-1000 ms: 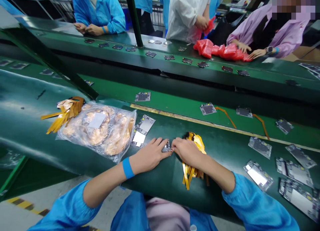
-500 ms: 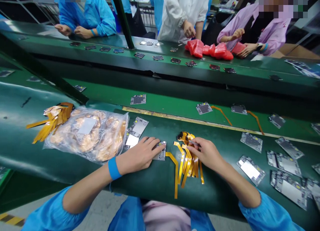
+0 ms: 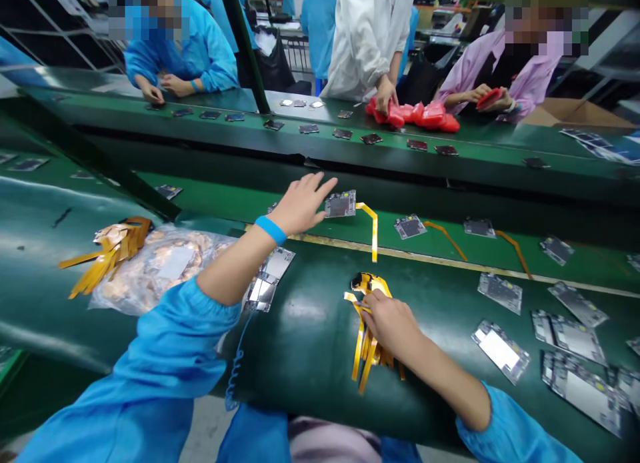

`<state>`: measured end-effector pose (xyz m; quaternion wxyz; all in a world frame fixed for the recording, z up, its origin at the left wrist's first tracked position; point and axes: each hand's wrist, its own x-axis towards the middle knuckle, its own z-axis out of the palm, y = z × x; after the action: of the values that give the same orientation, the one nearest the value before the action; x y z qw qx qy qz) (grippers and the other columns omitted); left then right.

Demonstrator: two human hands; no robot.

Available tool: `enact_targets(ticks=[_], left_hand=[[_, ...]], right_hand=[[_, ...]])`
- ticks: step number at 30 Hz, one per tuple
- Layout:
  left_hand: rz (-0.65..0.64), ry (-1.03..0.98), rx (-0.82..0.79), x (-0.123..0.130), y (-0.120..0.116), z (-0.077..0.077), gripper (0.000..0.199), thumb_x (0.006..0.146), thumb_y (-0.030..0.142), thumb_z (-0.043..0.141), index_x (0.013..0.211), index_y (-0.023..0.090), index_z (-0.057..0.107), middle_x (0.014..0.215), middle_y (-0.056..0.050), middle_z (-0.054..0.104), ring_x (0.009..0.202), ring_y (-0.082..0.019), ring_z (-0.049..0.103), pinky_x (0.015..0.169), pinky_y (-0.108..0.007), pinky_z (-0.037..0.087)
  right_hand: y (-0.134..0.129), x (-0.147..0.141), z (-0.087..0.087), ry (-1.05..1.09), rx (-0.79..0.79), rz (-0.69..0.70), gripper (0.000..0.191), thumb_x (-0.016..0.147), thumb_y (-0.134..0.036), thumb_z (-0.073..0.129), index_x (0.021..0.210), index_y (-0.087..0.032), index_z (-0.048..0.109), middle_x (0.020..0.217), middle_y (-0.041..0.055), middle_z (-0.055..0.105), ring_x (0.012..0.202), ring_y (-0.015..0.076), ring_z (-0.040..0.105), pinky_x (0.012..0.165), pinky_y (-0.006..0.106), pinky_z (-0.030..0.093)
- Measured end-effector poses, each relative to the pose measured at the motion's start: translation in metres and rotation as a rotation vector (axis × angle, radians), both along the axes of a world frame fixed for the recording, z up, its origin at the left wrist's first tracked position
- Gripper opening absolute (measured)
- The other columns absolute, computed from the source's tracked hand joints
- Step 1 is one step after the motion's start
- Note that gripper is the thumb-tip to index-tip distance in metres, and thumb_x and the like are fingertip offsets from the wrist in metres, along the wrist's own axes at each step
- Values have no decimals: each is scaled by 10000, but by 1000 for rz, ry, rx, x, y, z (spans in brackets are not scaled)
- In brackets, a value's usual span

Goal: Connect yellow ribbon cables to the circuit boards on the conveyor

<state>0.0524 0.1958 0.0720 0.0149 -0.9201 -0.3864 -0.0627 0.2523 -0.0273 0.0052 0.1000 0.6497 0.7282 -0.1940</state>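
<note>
My left hand (image 3: 305,204) is stretched over the green belt, fingers spread, just left of a circuit board (image 3: 341,204). From that board's right side an orange flex cable (image 3: 375,231) runs down over the belt's near edge. On the near table, my right hand (image 3: 389,316) rests at a pile of orange flex cables (image 3: 369,353). Its thumb and fingers are pinched together around a small thin thing, too little of which shows to name. Two boards (image 3: 270,276) lie together beside my left forearm.
A plastic bag of cables (image 3: 165,266) and a loose cable bundle (image 3: 117,249) lie left. Several boards (image 3: 500,346) cover the right side. A slanted green post (image 3: 100,153) stands left. People work across the belt near red packets (image 3: 433,116).
My left hand has moved up and forward from the near table to the belt. The board with its cable now lies on the belt. My right hand has shifted slightly left and down over the pile.
</note>
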Motion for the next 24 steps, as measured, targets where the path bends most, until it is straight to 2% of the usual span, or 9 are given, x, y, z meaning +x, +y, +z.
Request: enact_targets(ticks=[3,7,9,12,15,18,21,24], left_hand=[[163,125,-35,-21,27,-16,664,942,270,553,1568,163,357,1600,-196,374,1470,-385,332,1149,-526,336],[296,265,-139,-64,53,-45,666,913,292,558,1552,189,403,1573,-166,443,1440,-344,406,1106,-454,407],[312,301,-204,-78,62,-56,692,886,294,569,1551,192,408,1565,-150,465,1420,-324,444,1100,-416,420],[281,325,-271,-82,69,-67,755,838,281,594,1562,187,398,1545,-150,486,1385,-310,488,1081,-378,433],[248,338,-310,-75,72,-70,764,813,271,600,1552,196,419,1461,-145,558,1277,-297,570,1003,-348,471],[238,355,-291,-68,74,-69,749,805,259,599,1538,244,446,1356,-116,623,1187,-282,608,940,-332,490],[232,392,-243,-64,73,-67,772,797,272,628,1545,258,437,1322,-143,616,1196,-314,593,944,-370,489],[231,395,-213,-61,68,-63,790,790,302,657,1541,202,433,1307,-192,588,1200,-362,577,939,-419,493]], right_hand=[[0,0,-3,37,-8,-21,182,1032,-222,479,1089,-172,645,1161,126,691,953,239,711,691,285,439],[0,4,-6,116,4,-73,138,1018,-241,518,1046,-183,640,1141,109,709,930,233,707,672,285,397],[-2,8,-5,175,19,-103,130,1016,-267,534,995,-193,640,1099,91,725,918,229,707,662,285,369],[-7,16,-1,264,38,-147,147,1015,-293,549,915,-220,628,959,43,748,857,211,702,641,278,326],[-14,25,4,335,43,-181,134,1002,-305,565,899,-245,625,850,6,742,789,203,691,629,270,312],[-21,33,9,472,75,-209,156,1001,-340,538,908,-253,629,836,4,734,774,204,682,648,268,356],[-26,38,11,657,78,-232,216,1005,-381,498,911,-242,634,814,11,710,754,195,658,669,269,406],[-30,41,9,777,39,-219,240,1002,-381,488,958,-223,663,836,19,702,765,187,641,689,269,440]])
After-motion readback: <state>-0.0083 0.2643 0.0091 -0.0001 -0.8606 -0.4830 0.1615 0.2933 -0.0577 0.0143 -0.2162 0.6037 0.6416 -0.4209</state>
